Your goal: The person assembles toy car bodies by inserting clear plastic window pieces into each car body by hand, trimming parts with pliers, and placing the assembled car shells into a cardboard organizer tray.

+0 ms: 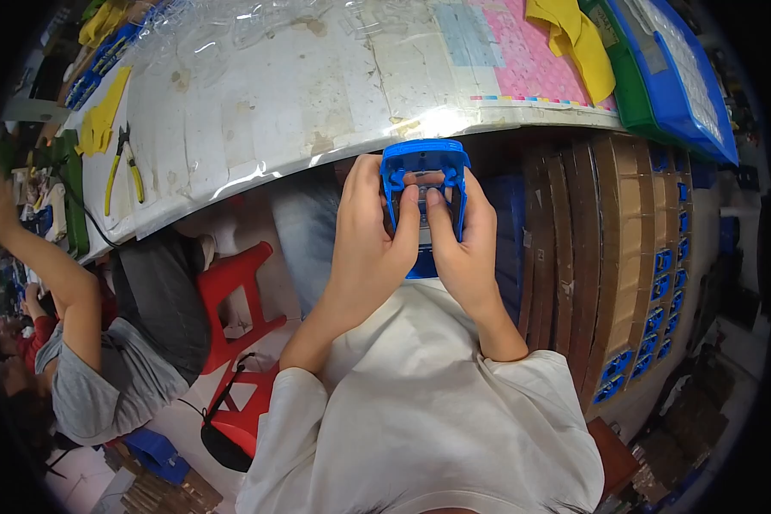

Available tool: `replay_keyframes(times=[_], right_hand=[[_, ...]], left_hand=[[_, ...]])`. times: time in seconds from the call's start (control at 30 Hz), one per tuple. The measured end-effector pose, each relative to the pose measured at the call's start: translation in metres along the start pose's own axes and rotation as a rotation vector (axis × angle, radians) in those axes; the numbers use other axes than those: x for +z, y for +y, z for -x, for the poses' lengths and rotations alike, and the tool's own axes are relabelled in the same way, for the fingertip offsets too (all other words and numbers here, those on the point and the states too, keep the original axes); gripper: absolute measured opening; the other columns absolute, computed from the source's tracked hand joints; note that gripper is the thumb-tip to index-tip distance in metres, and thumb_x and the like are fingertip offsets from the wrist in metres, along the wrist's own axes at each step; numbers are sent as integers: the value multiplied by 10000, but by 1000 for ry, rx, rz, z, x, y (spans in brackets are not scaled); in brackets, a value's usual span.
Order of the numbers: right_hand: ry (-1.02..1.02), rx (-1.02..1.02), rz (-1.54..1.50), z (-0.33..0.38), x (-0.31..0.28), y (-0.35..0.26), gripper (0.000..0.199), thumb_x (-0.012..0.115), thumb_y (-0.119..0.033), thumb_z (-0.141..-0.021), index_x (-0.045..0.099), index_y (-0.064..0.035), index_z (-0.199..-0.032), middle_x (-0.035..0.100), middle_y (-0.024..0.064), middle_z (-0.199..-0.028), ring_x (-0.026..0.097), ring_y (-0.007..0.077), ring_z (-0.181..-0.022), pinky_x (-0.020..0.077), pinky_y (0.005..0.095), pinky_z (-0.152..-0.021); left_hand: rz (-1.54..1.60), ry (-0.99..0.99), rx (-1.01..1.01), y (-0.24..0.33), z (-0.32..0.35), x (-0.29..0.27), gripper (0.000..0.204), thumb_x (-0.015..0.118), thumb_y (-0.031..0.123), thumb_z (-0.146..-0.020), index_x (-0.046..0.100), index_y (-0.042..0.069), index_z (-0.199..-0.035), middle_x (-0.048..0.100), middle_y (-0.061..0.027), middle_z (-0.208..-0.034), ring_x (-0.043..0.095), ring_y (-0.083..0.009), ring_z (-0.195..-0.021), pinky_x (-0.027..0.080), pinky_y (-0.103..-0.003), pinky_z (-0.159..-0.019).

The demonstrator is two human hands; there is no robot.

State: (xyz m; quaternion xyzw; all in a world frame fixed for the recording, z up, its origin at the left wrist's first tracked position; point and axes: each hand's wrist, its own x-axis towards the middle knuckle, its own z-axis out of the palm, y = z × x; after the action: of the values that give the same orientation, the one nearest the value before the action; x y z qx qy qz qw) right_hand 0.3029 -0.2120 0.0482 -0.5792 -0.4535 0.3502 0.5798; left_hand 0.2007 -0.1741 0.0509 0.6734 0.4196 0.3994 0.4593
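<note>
Just off the table's near edge, in front of my chest, I hold a blue plastic shell (425, 154) with a curved top end and a hollow inner side facing up. My left hand (361, 230) wraps its left wall, and my right hand (466, 236) wraps its right wall. Both thumbs press side by side on a clear plastic piece (421, 202) within the shell. The fingers behind the shell are mostly hidden, and so is part of its lower end.
The worn white table (257, 111) bears clear plastic parts (257, 21), yellow-handled nippers (113, 182) and yellow cloths (584, 51). Blue (672, 86) and green bins (630, 94) stand right. Below is a divided carton (638, 257) with blue parts. Left are a red stool (218, 304) and a co-worker (116, 377).
</note>
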Motion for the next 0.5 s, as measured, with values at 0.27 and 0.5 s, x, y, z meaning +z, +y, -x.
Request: replay_keyframes(times=[0.27, 0.5], right_hand=[[16, -1, 38, -2, 2, 1, 84, 451, -18, -866, 515, 6, -915, 580, 71, -700, 477, 56, -561, 375, 215, -502], [-29, 1, 70, -6, 0, 3, 111, 450, -7, -855, 500, 8, -952, 572, 78, -722, 494, 76, -587, 393, 227, -531]], left_hand=[[101, 23, -66, -11, -2, 4, 177, 546, 75, -871, 496, -4, -1021, 585, -73, -924, 558, -111, -824, 460, -234, -698], [83, 69, -23, -12, -4, 4, 181, 546, 68, -869, 494, -1, -1028, 583, -68, -911, 554, -102, -816, 457, -224, -688]])
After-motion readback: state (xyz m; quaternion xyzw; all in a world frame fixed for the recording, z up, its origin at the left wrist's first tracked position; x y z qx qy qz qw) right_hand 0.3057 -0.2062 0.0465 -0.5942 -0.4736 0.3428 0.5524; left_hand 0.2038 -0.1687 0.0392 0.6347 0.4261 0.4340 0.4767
